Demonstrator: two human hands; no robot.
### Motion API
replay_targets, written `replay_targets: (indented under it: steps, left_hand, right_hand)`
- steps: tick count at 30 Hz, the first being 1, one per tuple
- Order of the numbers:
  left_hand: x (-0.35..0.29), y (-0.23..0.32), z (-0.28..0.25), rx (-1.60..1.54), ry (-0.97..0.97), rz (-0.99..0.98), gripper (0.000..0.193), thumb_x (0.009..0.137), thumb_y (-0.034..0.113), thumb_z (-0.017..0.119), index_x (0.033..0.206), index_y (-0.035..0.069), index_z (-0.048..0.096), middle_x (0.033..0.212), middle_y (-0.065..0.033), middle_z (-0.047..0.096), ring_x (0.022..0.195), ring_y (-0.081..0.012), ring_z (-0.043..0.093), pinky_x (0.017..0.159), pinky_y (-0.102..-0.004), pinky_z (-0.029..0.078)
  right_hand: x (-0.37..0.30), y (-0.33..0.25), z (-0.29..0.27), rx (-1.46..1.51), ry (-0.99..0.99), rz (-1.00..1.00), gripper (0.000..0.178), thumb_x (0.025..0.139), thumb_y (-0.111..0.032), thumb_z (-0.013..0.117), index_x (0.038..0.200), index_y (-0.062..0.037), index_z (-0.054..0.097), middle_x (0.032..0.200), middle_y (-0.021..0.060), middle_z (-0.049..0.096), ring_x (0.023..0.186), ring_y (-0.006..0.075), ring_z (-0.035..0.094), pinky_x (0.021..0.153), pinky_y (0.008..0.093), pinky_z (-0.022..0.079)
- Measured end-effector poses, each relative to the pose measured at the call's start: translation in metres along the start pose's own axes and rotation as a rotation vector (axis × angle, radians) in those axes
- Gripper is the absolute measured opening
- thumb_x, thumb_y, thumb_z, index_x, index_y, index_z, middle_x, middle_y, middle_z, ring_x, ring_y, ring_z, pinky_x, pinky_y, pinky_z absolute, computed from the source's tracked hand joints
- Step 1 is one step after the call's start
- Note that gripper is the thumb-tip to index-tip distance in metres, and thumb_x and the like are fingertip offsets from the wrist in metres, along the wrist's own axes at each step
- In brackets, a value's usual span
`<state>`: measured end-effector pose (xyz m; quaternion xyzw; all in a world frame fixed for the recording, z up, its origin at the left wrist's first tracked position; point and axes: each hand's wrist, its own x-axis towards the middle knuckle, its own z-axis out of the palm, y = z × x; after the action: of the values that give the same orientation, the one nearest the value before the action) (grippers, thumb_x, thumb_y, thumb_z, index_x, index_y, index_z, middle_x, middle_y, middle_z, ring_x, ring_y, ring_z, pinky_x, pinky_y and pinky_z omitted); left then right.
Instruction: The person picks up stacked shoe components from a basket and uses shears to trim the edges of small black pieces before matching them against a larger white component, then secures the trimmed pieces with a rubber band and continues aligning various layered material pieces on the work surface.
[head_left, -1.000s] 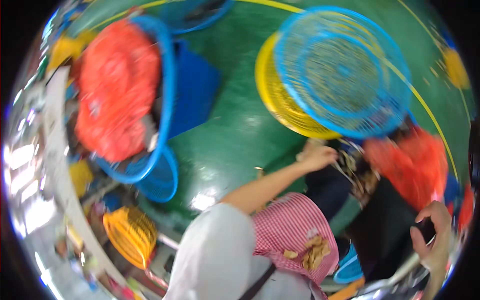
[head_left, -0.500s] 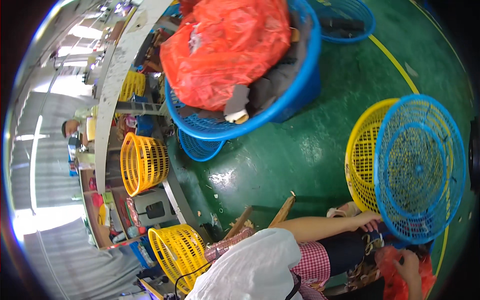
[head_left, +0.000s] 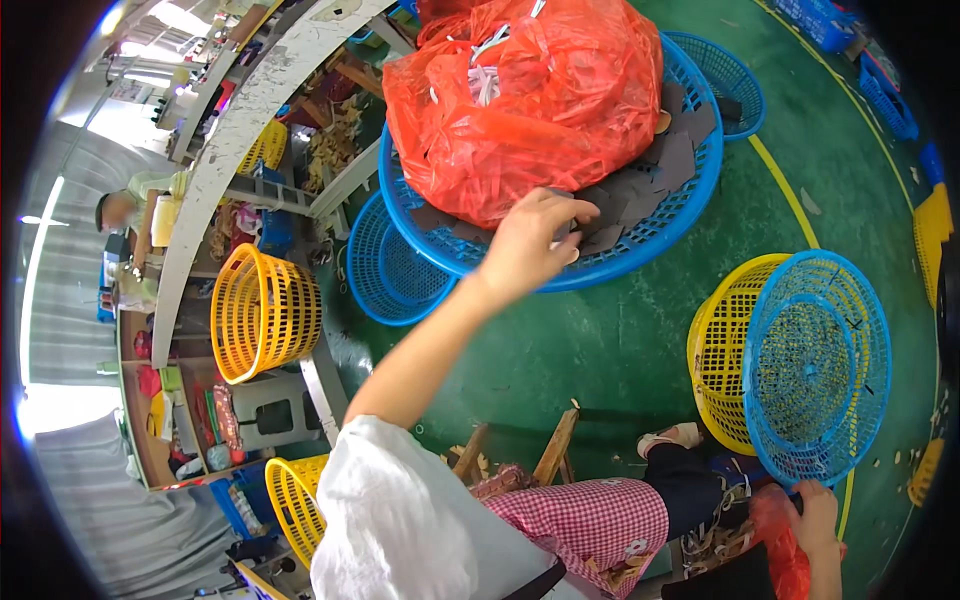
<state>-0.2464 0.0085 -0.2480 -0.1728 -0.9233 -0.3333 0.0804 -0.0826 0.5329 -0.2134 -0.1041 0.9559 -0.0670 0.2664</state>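
Observation:
My left hand (head_left: 532, 243) reaches up to the near rim of a large blue basket (head_left: 640, 262). Its fingers are curled among dark grey flat pieces (head_left: 677, 158); what sits between thumb and index finger is hard to make out. A bulging red plastic bag (head_left: 540, 110) with whitish strips in it fills most of that basket. At the lower right, my right hand (head_left: 817, 518) is bent beside a smaller red plastic bag (head_left: 783, 550). Its fingertips meet the lower rim of a blue round basket (head_left: 868, 405), partly hiding what they hold.
Behind the tilted blue basket stands a yellow basket (head_left: 712, 380). Wooden legs (head_left: 556, 448) stick up near my lap. A yellow basket (head_left: 258, 315) and shelves (head_left: 150, 400) are on the left. Another person (head_left: 120, 215) is in the far left. More blue baskets flank the large one.
My left hand has swung from the blue round basket up and left to the large basket. My right hand has moved up slightly, toward the round basket's rim. The view has shifted.

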Motion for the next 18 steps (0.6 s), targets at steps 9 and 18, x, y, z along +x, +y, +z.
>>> replay_targets:
  steps: [9, 18]
  left_hand:
    - [-0.015, -0.08, -0.033, 0.346, -0.243, 0.019, 0.038, 0.062, -0.001, 0.058, 0.099, 0.008, 0.062, 0.111, -0.0092, 0.06, 0.113, -0.0289, 0.05, 0.096, -0.0403, 0.037]
    - [-0.064, 0.086, 0.125, -0.382, -0.377, -0.04, 0.034, 0.077, 0.002, 0.057, 0.11, 0.004, 0.059, 0.11, -0.0135, 0.059, 0.106, -0.0307, 0.054, 0.091, -0.0403, 0.043]
  right_hand:
    - [-0.03, -0.006, 0.01, -0.078, -0.14, 0.005, 0.024, 0.067, -0.017, 0.069, 0.086, -0.005, 0.059, 0.083, 0.0145, 0.056, 0.08, 0.0366, 0.055, 0.072, 0.0455, 0.043]
    - [0.012, 0.147, 0.103, 0.611, -0.046, 0.579, 0.038, 0.076, -0.02, 0.068, 0.104, 0.0028, 0.059, 0.086, 0.0157, 0.063, 0.057, 0.0237, 0.059, 0.047, 0.0312, 0.045]
